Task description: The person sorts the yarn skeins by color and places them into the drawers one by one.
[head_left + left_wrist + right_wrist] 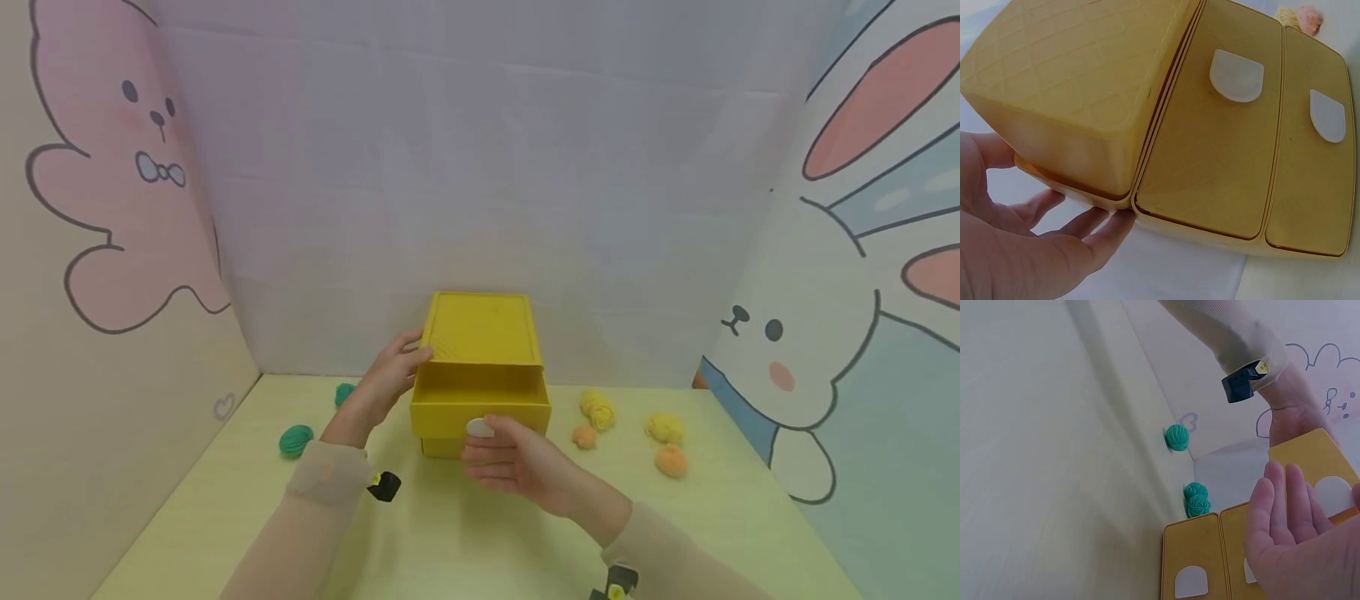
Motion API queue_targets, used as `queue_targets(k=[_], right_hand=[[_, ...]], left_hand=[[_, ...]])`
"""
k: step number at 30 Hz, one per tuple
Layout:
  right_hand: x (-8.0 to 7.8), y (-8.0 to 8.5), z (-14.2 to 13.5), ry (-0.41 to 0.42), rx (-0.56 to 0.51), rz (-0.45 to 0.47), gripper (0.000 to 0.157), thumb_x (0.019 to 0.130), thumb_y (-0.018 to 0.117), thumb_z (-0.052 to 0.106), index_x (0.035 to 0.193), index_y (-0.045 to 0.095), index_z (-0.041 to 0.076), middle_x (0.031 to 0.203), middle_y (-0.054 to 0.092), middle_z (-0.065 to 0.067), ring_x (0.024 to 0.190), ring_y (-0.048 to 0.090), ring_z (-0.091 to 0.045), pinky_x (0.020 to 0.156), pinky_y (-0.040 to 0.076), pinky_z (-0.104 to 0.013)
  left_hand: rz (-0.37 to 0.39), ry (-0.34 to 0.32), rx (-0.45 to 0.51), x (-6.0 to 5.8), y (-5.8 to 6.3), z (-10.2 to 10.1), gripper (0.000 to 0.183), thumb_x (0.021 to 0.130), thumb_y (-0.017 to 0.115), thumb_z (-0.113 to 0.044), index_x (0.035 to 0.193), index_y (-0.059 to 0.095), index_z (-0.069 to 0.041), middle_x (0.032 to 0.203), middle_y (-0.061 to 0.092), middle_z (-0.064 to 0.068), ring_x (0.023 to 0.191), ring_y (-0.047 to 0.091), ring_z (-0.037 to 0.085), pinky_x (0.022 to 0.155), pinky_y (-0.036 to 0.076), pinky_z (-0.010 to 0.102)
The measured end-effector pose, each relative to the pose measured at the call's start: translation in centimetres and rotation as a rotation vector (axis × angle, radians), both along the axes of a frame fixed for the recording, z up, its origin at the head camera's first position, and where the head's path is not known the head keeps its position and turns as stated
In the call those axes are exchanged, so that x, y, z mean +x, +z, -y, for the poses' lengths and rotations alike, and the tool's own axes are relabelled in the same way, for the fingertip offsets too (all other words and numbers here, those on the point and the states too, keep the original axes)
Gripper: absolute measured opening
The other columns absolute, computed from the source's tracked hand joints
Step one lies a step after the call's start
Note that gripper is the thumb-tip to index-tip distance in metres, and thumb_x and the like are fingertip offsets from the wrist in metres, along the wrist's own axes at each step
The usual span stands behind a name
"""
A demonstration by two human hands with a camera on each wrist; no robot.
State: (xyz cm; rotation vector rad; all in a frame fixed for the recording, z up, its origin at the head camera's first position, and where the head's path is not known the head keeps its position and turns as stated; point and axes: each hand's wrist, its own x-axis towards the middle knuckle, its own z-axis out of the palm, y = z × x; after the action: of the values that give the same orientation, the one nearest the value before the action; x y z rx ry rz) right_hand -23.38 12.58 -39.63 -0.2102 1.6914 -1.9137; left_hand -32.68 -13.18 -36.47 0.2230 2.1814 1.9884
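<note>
Yellow drawer unit (483, 327) stands mid-table, close to the back wall (480, 183), its top drawer (442, 419) out and the two lower ones closed. From the left: green yarn balls (296, 441) on the pale table (465, 562), then left hand (386, 382), fingers spread wide and touching the unit's upper side. Right hand (528, 468) is at the drawer front, fingers extended and together, thumb at the white tab (476, 428), firmness of contact unclear; farther right, yellow yarn (597, 410) and orange yarn (671, 460) lie in pairs.
</note>
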Motion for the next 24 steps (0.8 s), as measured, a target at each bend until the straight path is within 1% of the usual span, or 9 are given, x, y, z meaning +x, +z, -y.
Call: queue_targets(k=[8, 12, 15, 20, 24], right_hand=[[0.6, -0.1, 0.0, -0.007, -0.001, -0.002, 0.075, 0.107, 0.052, 0.054, 0.152, 0.052, -0.006, 0.139, 0.069, -0.017, 0.13, 0.066, -0.037, 0.111, 0.053, -0.043], [0.9, -0.3, -0.1, -0.013, -0.004, 0.002, 0.072, 0.107, 0.053, 0.054, 0.149, 0.055, -0.005, 0.138, 0.069, -0.018, 0.123, 0.07, -0.032, 0.108, 0.056, -0.041], [1.0, -0.4, -0.1, -0.015, -0.002, 0.0, 0.07, 0.107, 0.053, 0.053, 0.148, 0.057, -0.003, 0.138, 0.069, -0.018, 0.121, 0.071, -0.031, 0.106, 0.057, -0.04], [1.1, -0.4, -0.2, -0.01, -0.003, -0.014, 0.072, 0.107, 0.053, 0.054, 0.15, 0.055, -0.004, 0.136, 0.071, -0.016, 0.127, 0.068, -0.037, 0.106, 0.057, -0.04], [1.2, -0.4, -0.1, -0.01, -0.003, -0.014, 0.069, 0.108, 0.053, 0.053, 0.148, 0.057, -0.003, 0.136, 0.071, -0.015, 0.128, 0.067, -0.037, 0.106, 0.057, -0.04]], left_hand=[[0.001, -0.019, 0.008, -0.2, 0.0, 0.1, 0.071, 0.111, 0.056, -0.035, 0.171, 0.02, -0.02, 0.171, 0.028, 0.017, 0.157, 0.033, 0.038, 0.13, 0.024, 0.057], [0.002, -0.021, 0.006, -0.2, -0.1, 0.1, 0.071, 0.112, 0.055, -0.034, 0.171, 0.02, -0.02, 0.171, 0.027, 0.017, 0.157, 0.032, 0.039, 0.13, 0.023, 0.057], [0.007, -0.022, 0.002, -0.2, -0.2, 0.1, 0.07, 0.112, 0.055, -0.034, 0.171, 0.019, -0.021, 0.171, 0.026, 0.017, 0.157, 0.031, 0.038, 0.13, 0.022, 0.057], [-0.007, -0.023, 0.001, -0.3, -0.1, 0.0, 0.07, 0.112, 0.055, -0.035, 0.171, 0.019, -0.021, 0.171, 0.027, 0.017, 0.157, 0.031, 0.038, 0.13, 0.022, 0.058], [-0.007, -0.019, -0.003, -0.2, 0.0, 0.0, 0.07, 0.112, 0.055, -0.034, 0.171, 0.021, -0.021, 0.17, 0.029, 0.016, 0.157, 0.033, 0.038, 0.13, 0.023, 0.058]])
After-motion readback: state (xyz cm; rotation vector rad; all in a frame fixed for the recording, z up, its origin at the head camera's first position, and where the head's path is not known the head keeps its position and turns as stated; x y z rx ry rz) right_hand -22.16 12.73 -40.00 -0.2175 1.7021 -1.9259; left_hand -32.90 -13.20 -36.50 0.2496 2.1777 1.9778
